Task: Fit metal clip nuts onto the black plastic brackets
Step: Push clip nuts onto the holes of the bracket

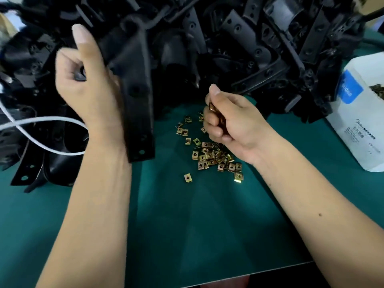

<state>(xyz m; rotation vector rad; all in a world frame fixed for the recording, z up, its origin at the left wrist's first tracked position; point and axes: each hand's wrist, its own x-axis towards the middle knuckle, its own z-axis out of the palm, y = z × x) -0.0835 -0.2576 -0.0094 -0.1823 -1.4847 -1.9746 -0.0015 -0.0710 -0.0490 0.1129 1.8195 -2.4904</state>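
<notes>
My left hand (87, 80) grips a long black plastic bracket (137, 113), raised off the table and hanging down with its holed end near the mat. My right hand (230, 121) is curled round several brass-coloured metal clip nuts (214, 109), one showing between thumb and fingers. It hovers just right of the bracket, above a loose heap of clip nuts (212, 156) scattered on the green mat (187, 225).
A big heap of black brackets (239, 42) fills the back of the table. More brackets (31, 167) lie at the left under a white cable (41, 142). A white box (361, 113) holding more nuts stands at the right edge.
</notes>
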